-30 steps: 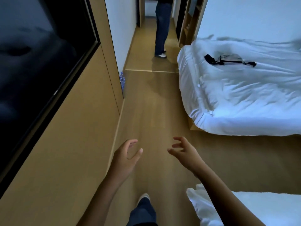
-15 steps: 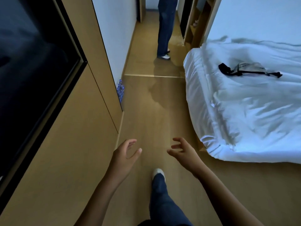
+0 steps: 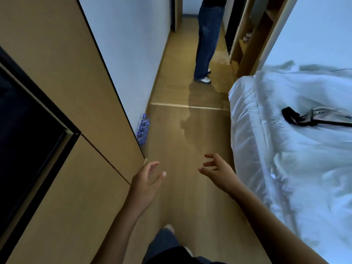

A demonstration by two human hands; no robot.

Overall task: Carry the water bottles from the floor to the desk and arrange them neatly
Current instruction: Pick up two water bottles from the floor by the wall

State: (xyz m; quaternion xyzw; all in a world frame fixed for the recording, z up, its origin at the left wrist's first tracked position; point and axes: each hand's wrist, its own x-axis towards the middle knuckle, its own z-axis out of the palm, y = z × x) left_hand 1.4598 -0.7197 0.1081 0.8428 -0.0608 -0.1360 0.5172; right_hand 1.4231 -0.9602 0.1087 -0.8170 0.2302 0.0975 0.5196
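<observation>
Both hands reach forward over the wooden floor (image 3: 190,134) of a narrow passage, and neither holds anything. The left hand (image 3: 146,182) has a released grip, its fingers loosely curved with the thumb spread toward the middle; the right hand (image 3: 217,171) has a released grip too, its fingers parted and slightly bent, the palm turned inward. The two hands are apart, with bare floor between them. The water bottles (image 3: 143,129), clear with blue caps, stand in a short row on the floor against the base of the white wall (image 3: 129,54), just past the far edge of the tan wood panel (image 3: 66,111) on the left; they are well ahead of the left hand and untouched. A dark screen (image 3: 24,141) in a black frame is set into that panel. On the right lies a bed (image 3: 295,159) with rumpled white bedding, and a black strap (image 3: 297,119) with a pale piece rests on it. Farther along the passage a second person's legs (image 3: 206,40) in dark blue jeans stand, feet in light shoes. At the bottom edge the wearer's own leg (image 3: 163,242) in dark trousers shows.
</observation>
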